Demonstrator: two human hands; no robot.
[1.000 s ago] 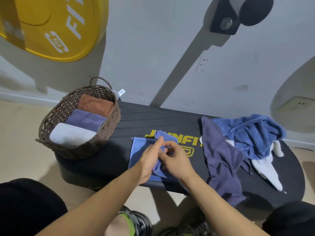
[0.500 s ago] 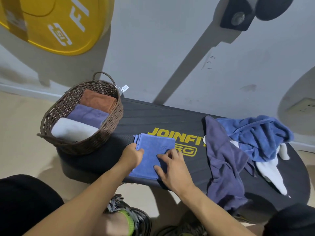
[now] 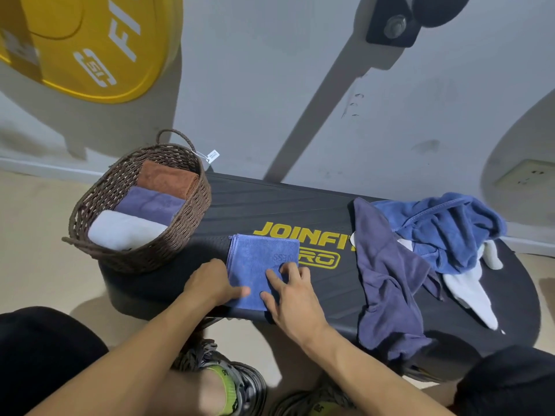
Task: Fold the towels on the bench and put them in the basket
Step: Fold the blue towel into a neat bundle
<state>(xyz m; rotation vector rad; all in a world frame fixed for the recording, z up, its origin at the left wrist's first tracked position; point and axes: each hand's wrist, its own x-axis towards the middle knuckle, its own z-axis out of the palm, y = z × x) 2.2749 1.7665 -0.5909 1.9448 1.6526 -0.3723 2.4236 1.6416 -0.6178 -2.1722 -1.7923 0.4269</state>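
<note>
Now both flat hands, left (image 3: 214, 283) and right (image 3: 289, 291), on square plush blue towel (image 3: 258, 265), fingers spread

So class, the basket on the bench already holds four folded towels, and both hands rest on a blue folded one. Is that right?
Not quite. The head view shows three folded towels in the basket: brown, purple, white. Both hands, left and right, do rest on the blue folded towel on the bench.

Yellow weight plate (image 3: 87, 40) against grey wall (image 3: 255, 85), wall socket (image 3: 524, 177) at right, beige floor (image 3: 33, 229), sneakers (image 3: 240, 385) below
</note>
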